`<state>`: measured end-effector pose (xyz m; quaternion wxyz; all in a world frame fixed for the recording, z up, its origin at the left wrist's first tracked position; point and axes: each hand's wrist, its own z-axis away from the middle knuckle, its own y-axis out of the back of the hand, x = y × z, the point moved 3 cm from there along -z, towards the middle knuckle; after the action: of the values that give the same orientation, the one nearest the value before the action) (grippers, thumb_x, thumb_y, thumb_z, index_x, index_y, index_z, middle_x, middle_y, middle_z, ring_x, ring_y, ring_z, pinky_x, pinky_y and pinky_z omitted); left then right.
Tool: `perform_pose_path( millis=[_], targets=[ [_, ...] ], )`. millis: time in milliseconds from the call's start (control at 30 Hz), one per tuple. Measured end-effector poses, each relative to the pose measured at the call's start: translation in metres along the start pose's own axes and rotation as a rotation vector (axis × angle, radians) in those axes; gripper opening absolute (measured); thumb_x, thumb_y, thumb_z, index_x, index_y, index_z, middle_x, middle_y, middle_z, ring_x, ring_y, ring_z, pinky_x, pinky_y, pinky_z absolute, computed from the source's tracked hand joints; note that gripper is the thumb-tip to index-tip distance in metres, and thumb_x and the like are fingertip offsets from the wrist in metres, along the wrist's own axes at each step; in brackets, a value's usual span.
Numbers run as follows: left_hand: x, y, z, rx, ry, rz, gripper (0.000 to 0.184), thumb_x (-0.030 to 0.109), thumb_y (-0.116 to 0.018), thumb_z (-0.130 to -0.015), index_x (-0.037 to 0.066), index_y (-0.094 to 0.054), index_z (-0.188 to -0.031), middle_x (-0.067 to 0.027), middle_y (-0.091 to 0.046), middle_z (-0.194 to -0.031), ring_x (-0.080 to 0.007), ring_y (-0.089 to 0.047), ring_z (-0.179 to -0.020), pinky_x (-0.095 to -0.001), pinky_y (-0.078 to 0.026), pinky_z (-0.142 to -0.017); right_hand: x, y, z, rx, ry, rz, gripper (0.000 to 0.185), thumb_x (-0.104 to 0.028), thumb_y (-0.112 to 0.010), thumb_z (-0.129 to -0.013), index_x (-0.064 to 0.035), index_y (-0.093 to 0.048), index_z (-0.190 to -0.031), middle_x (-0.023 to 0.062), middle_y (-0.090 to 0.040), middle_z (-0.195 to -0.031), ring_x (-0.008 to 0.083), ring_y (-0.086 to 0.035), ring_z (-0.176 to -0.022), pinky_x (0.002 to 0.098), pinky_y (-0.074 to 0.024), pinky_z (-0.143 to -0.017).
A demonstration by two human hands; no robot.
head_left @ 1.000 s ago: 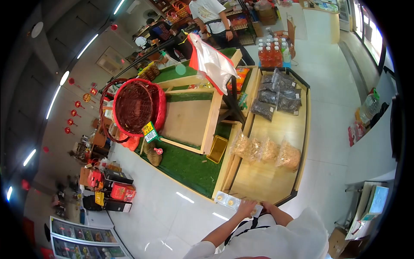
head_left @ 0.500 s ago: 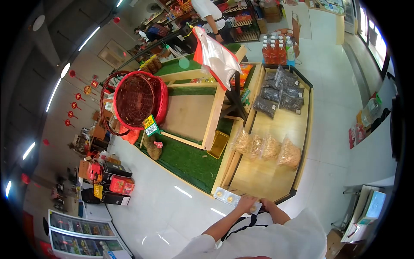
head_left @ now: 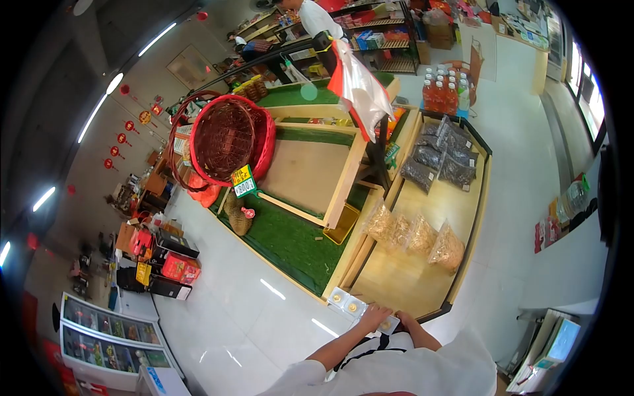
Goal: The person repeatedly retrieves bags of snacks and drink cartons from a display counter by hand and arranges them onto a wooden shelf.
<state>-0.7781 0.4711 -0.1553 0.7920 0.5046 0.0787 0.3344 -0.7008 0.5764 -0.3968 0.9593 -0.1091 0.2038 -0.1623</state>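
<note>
A row of clear square packs point(head_left: 338, 297) with small yellow round pieces lies at the near corner of the wooden display stand point(head_left: 396, 290). My left hand point(head_left: 375, 317) is closed on the near end of this row, just in front of my body. Beside it, my right hand point(head_left: 405, 321) is against the last pack, its fingers partly hidden. Further up the stand are bags of pale yellow dried food point(head_left: 446, 248) and several bags of dark dried food point(head_left: 456, 166).
Red wicker baskets point(head_left: 224, 142) sit on the green-lined stand point(head_left: 277, 251), near a price sign point(head_left: 243, 181). Bottles of red drink point(head_left: 439, 96) stand beyond. A person point(head_left: 317, 21) is at the back by shelves. Boxes point(head_left: 177, 267) and a glass-door cooler point(head_left: 112, 336) are at left.
The view has turned, so the stands appear shifted to the right. The person at the back has moved left relative to the shelves. My hands stay at the packs.
</note>
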Motion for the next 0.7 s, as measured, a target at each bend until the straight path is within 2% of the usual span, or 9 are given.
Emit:
perform_pose_path(
  millis=[67, 100, 200, 267, 367, 433, 500, 567, 700],
  targets=[
    [0.001, 0.008, 0.002, 0.014, -0.010, -0.006, 0.081, 0.008, -0.078, -0.056, 0.017, -0.041, -0.128, -0.0059, -0.053, -0.123, -0.0289, -0.047, -0.117, -0.0466, -0.034, -0.099, -0.001, 0.011, -0.002, 0.123, 0.090, 0.230, 0.038, -0.035, -0.051, -0.081, -0.0017, -0.066, -0.090, 0.0176, -0.065, -0.086, 0.0265, -0.063, -0.077, 0.0387, -0.0499, -0.073],
    [0.003, 0.007, 0.002, 0.023, -0.026, -0.015, 0.075, 0.008, -0.075, -0.061, 0.017, -0.041, -0.128, -0.0062, -0.053, -0.123, -0.0285, -0.047, -0.118, -0.0467, -0.033, -0.100, -0.006, 0.018, 0.007, 0.125, 0.087, 0.241, 0.038, -0.035, -0.051, -0.081, -0.0017, -0.066, -0.090, 0.0176, -0.065, -0.086, 0.0265, -0.063, -0.077, 0.0387, -0.0499, -0.073],
    [0.000, -0.006, 0.003, 0.111, -0.037, 0.034, 0.068, 0.007, -0.067, -0.069, 0.016, -0.040, -0.131, -0.0079, -0.052, -0.124, -0.0284, -0.045, -0.120, -0.0483, -0.030, -0.103, -0.033, 0.029, 0.055, 0.032, 0.268, 0.546, 0.044, -0.031, -0.051, -0.084, 0.0030, -0.052, -0.112, 0.0196, -0.064, -0.091, 0.0308, -0.066, -0.071, 0.0428, -0.0564, -0.064],
    [0.005, -0.001, 0.015, 0.237, 0.002, 0.017, 0.066, 0.006, -0.063, -0.071, 0.014, -0.040, -0.133, -0.0075, -0.051, -0.125, -0.0283, -0.044, -0.120, -0.0472, -0.029, -0.103, -0.066, 0.012, 0.137, -0.027, -0.026, 0.094, 0.053, -0.035, -0.050, -0.086, 0.0026, -0.043, -0.122, 0.0233, -0.063, -0.096, 0.0348, -0.065, -0.074, 0.0412, -0.0559, -0.066],
    [0.011, 0.012, 0.042, 0.433, 0.078, -0.026, 0.065, 0.005, -0.058, -0.074, 0.010, -0.037, -0.136, -0.0080, -0.047, -0.129, -0.0284, -0.043, -0.122, -0.0454, -0.029, -0.104, -0.050, 0.034, 0.126, -0.082, 0.024, -0.029, 0.057, -0.036, -0.046, -0.086, -0.0008, -0.036, -0.130, 0.0299, -0.062, -0.097, 0.0371, -0.065, -0.069, 0.0394, -0.0569, -0.057],
    [0.011, 0.022, 0.066, 0.514, 0.144, -0.044, 0.066, 0.005, -0.056, -0.075, 0.009, -0.034, -0.137, -0.0089, -0.044, -0.132, -0.0287, -0.042, -0.122, -0.0448, -0.029, -0.105, -0.044, 0.040, 0.130, -0.080, 0.011, -0.069, 0.050, -0.033, -0.046, -0.086, 0.0019, -0.043, -0.122, 0.0268, -0.063, -0.093, 0.0362, -0.065, -0.068, 0.0404, -0.0567, -0.058],
    [0.010, 0.026, 0.097, 0.608, 0.245, 0.183, 0.068, 0.006, -0.058, -0.074, 0.007, -0.033, -0.137, -0.0103, -0.040, -0.136, -0.0291, -0.041, -0.122, -0.0427, -0.031, -0.104, -0.036, 0.045, 0.136, 0.065, 0.043, -0.281, 0.041, -0.029, -0.047, -0.085, 0.0023, -0.048, -0.113, 0.0244, -0.063, -0.086, 0.0351, -0.064, -0.066, 0.0397, -0.0565, -0.056],
    [0.008, 0.010, 0.131, 0.660, 0.399, 0.280, 0.069, 0.008, -0.060, -0.073, 0.007, -0.033, -0.136, -0.0111, -0.042, -0.134, -0.0291, -0.041, -0.121, -0.0416, -0.032, -0.103, -0.014, 0.054, 0.130, 0.277, -0.027, -0.116, 0.037, -0.028, -0.050, -0.083, 0.0025, -0.052, -0.104, 0.0225, -0.061, -0.079, 0.0331, -0.063, -0.064, 0.0395, -0.0563, -0.057],
    [0.012, -0.051, 0.219, 0.841, 0.907, 0.439, 0.067, 0.011, -0.062, -0.072, 0.006, -0.036, -0.134, -0.0125, -0.043, -0.132, -0.0306, -0.042, -0.119, -0.0420, -0.035, -0.100, 0.008, 0.048, 0.121, 0.223, -0.119, 0.556, 0.038, -0.027, -0.053, -0.080, 0.0037, -0.052, -0.102, 0.0209, -0.059, -0.079, 0.0322, -0.062, -0.064, 0.0399, -0.0548, -0.056]
  ],
)
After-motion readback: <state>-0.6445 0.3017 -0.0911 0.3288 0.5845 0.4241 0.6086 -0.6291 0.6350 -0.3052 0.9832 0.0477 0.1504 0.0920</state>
